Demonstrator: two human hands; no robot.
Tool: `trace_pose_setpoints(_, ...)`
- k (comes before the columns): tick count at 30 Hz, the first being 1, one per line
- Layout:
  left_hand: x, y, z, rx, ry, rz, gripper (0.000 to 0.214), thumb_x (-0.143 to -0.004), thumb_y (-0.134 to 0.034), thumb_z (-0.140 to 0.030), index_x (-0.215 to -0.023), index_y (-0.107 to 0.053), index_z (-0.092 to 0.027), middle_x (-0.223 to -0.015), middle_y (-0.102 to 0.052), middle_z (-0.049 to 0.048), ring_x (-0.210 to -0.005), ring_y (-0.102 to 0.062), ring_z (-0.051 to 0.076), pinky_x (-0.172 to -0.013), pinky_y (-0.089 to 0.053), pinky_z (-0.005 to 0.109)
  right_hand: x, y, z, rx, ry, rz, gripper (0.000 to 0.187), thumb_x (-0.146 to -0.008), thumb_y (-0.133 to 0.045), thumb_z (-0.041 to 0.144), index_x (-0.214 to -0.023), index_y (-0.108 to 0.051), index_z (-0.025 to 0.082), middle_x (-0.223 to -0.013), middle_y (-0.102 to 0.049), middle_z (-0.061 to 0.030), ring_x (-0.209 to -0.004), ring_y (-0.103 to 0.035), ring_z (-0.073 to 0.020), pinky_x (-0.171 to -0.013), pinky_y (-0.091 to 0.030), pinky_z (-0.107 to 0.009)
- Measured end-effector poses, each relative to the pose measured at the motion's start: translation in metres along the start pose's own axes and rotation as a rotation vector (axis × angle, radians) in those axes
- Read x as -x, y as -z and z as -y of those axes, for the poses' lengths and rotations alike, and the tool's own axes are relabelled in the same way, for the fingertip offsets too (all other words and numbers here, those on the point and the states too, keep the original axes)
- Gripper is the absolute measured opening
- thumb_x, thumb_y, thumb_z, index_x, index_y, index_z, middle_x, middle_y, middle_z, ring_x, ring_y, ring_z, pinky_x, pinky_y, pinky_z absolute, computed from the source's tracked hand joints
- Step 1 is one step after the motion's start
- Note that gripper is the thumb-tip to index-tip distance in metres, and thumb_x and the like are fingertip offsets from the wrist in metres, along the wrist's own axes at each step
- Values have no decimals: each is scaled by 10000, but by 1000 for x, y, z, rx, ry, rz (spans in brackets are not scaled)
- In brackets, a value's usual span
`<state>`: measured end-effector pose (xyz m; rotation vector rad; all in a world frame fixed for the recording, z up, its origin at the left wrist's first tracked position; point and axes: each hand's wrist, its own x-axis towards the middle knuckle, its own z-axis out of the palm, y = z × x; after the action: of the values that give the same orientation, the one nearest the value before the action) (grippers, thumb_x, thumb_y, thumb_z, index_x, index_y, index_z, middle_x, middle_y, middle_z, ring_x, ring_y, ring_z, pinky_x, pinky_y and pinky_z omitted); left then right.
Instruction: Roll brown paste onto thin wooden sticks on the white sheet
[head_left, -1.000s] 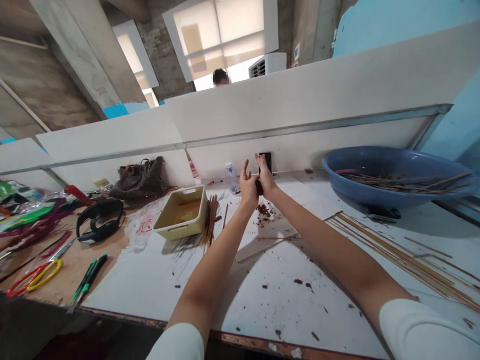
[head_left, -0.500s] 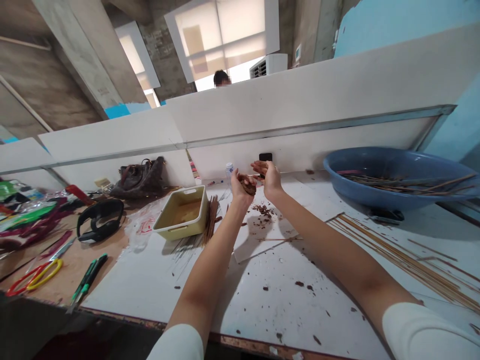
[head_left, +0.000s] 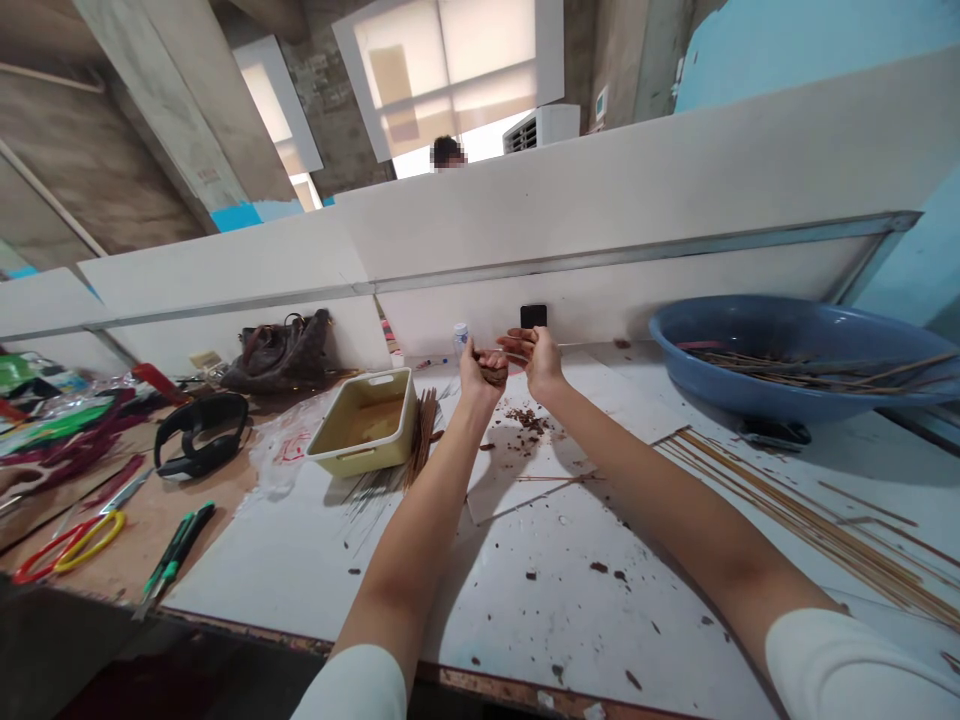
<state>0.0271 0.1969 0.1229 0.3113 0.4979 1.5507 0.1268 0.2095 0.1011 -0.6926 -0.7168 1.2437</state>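
Observation:
Both my arms reach out over the white worktable [head_left: 525, 590]. My left hand [head_left: 478, 372] is curled around a brown lump of paste [head_left: 494, 371], held above the table. My right hand [head_left: 537, 358] hovers just to the right of it, palm up, with its fingers spread and smeared brown. Brown crumbs [head_left: 528, 418] lie on the table right under the hands. A bundle of thin brown sticks [head_left: 421, 430] lies to the left of them, beside a yellow tray [head_left: 365, 423].
A blue basin [head_left: 787, 355] holding sticks stands at the right, with long bamboo sticks [head_left: 810, 515] spread before it. Left lie a black headset [head_left: 199, 432], scissors [head_left: 64, 545], a green tool [head_left: 174, 560] and a brown bag [head_left: 281, 352]. A white partition [head_left: 600, 220] backs the table; a person sits behind it.
My hands were pressed upright together around the lump. They have come apart: the left now holds the lump alone and the right has opened palm up.

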Motion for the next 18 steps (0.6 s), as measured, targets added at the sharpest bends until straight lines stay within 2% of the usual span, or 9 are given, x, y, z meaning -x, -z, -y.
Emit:
trace_pose_setpoints(3, -5, -3, -5, 99, 4, -31, 400, -1182, -495, -276, -815, -632, -194, -614, -592, -36, -484, -554, 65, -516, -469, 164, 4, -4, -10, 71, 38, 54, 383, -1016, -510, 491, -826, -733, 244, -881, -845, -58, -840, -770, -228, -759, -590, -341)
trace_pose_setpoints(6, -5, -4, -3, 103, -34, -30, 166, -1110, -564, -187, -1021, -703, -207, -924, -772, 31, -781, -756, 109, -755, -607, 192, 8, -8, -25, 120, 181, 96, 327, -967, -615, 541, -904, -759, 254, -965, -835, -24, -1000, -764, -235, -856, -593, -334)
trace_pose_setpoints(7, -5, -4, -1, 89, -47, -23, 161, -1068, -571, -135, -1087, -712, -211, -1009, -790, 49, -879, -781, 127, -835, -622, 213, 9, -10, -30, 113, 229, 92, 313, -951, -645, 551, -930, -758, 260, -985, -828, -11, -1038, -754, -230, -898, -590, -329)
trace_pose_setpoints(8, -4, -3, 3, 64, -61, -12, 246, -1016, -568, -80, -1159, -716, -214, -1088, -799, 66, -969, -793, 145, -908, -626, 239, 10, -11, -35, 92, 262, 81, 304, -941, -668, 557, -947, -752, 265, -994, -820, 1, -1054, -745, -221, -928, -585, -323)
trace_pose_setpoints(10, -2, -1, 11, -16, -107, 24, 461, -914, -556, -13, -1296, -710, -219, -1242, -795, 94, -1135, -788, 186, -1037, -610, 303, 9, -13, -42, 14, 259, 49, 315, -944, -676, 577, -937, -725, 266, -968, -798, 10, -1016, -738, -207, -927, -589, -315)
trace_pose_setpoints(12, 1, 1, 18, -138, -192, 67, 557, -872, -561, -24, -1366, -708, -235, -1378, -764, 101, -1270, -754, 224, -1134, -576, 358, 6, -14, -44, -76, 196, 24, 364, -978, -631, 606, -911, -702, 256, -941, -781, -4, -962, -740, -202, -876, -605, -313)
trace_pose_setpoints(15, 3, 3, 23, -389, -411, 96, 484, -918, -577, -96, -1335, -750, -269, -1523, -700, 70, -1460, -639, 238, -1269, -467, 382, 3, -12, -40, -128, 143, -48, 457, -1036, -544, 646, -904, -703, 239, -941, -779, -38, -910, -756, -201, -785, -621, -305)
trace_pose_setpoints(18, 5, 5, 24, -622, -589, 153, 367, -1003, -570, -168, -1275, -789, -280, -1553, -692, 38, -1577, -519, 220, -1368, -320, 385, 1, -6, -30, -86, 169, -100, 590, -1074, -451, 722, -835, -681, 234, -846, -765, -56, -795, -759, -216, -702, -625, -323)
